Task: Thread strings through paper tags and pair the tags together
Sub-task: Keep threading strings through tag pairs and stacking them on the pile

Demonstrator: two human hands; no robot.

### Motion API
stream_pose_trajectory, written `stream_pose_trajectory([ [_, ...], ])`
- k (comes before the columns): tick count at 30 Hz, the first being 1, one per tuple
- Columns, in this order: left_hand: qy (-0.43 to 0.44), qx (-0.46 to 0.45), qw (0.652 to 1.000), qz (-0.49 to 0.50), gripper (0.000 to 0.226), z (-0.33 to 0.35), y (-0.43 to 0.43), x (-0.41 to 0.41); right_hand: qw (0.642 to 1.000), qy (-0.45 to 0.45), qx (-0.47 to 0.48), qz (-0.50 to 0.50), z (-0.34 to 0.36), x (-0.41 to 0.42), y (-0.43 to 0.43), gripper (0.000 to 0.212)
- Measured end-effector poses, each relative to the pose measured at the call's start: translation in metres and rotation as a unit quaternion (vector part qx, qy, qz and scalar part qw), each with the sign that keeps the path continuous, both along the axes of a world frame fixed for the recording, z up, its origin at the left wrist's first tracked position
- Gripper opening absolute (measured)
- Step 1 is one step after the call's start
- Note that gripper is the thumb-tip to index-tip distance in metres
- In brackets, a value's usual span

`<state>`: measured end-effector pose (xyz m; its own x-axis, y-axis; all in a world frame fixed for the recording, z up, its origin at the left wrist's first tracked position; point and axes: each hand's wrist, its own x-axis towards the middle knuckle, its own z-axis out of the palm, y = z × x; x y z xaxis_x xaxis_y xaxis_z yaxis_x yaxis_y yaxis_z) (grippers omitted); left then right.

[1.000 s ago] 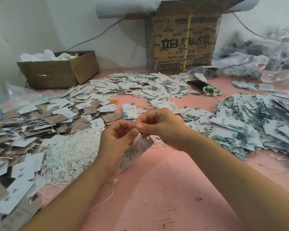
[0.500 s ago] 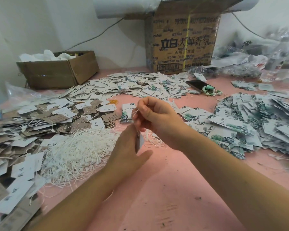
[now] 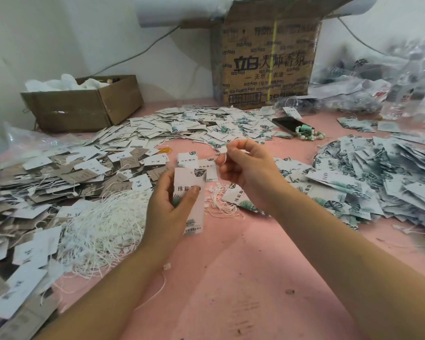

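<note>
My left hand (image 3: pixel 168 209) grips a long white paper tag (image 3: pixel 189 190) with green leaf print, held upright above the pink table (image 3: pixel 243 278). My right hand (image 3: pixel 245 173) is raised to its right and pinches the small white end of a string (image 3: pixel 223 151) between thumb and forefinger. The string runs down toward the tag's top. A heap of loose white strings (image 3: pixel 103 227) lies left of my left hand. More strings (image 3: pixel 221 200) lie under my right hand.
Piles of tags cover the table: brown and white ones (image 3: pixel 59 177) at left, leaf-printed ones (image 3: pixel 378 182) at right, more at the back (image 3: pixel 194 123). Two cardboard boxes (image 3: pixel 84 106) (image 3: pixel 268 62) stand by the wall. A phone (image 3: pixel 288 125) and a bead bracelet (image 3: pixel 309 134) lie behind.
My right hand has lifted up and to the right, drawing the string end away. My left hand has turned the tag so its printed face shows.
</note>
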<state>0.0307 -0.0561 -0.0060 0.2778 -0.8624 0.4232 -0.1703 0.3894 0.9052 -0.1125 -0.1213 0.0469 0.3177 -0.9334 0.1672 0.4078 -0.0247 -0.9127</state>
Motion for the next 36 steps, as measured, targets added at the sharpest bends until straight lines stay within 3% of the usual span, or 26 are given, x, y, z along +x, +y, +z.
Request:
stream_pose_trajectory([
  [3,0.066,0.003,0.998,0.022,0.029,0.002,-0.003,0.0,0.996,0.076,-0.012,-0.033,-0.006,0.0,-0.002,0.018],
  [8,0.169,0.028,0.985,0.014,0.023,0.007,-0.004,0.0,0.975,0.219,-0.035,0.024,-0.016,0.007,0.003,0.031],
  [14,0.216,0.052,0.974,-0.031,0.023,0.008,-0.003,-0.005,0.963,0.217,-0.051,0.155,-0.02,0.017,0.014,0.019],
  [16,0.221,0.06,0.973,-0.039,0.022,0.008,-0.003,-0.005,0.957,0.249,-0.074,0.128,-0.021,0.019,0.015,0.013],
  [19,0.224,0.08,0.969,-0.074,0.015,0.006,-0.004,-0.005,0.948,0.297,-0.089,0.068,-0.017,0.015,0.012,0.021],
  [21,0.172,0.097,0.979,-0.048,0.013,0.003,-0.006,-0.003,0.935,0.34,-0.101,0.011,-0.008,0.006,0.004,0.023],
  [23,0.088,0.098,0.991,0.019,0.014,-0.001,-0.008,0.003,0.881,0.445,-0.145,-0.072,0.001,-0.01,-0.008,0.022],
  [26,-0.059,0.071,0.993,0.073,0.024,-0.003,-0.01,0.012,0.744,0.637,-0.161,-0.122,0.006,-0.037,-0.025,0.018],
  [28,-0.19,0.073,0.975,0.09,0.027,-0.006,-0.01,0.016,0.641,0.748,-0.132,-0.106,0.004,-0.049,-0.031,0.017],
  [30,-0.311,0.089,0.942,0.095,0.027,-0.01,-0.01,0.018,0.561,0.816,-0.105,-0.094,0.002,-0.054,-0.03,0.01],
  [33,-0.437,0.106,0.889,0.086,0.028,-0.015,-0.01,0.019,0.5,0.855,-0.103,-0.086,0.0,-0.055,-0.028,0.011],
  [36,-0.453,0.105,0.882,0.082,0.027,-0.016,-0.01,0.018,0.455,0.879,-0.109,-0.09,-0.002,-0.055,-0.027,0.031],
])
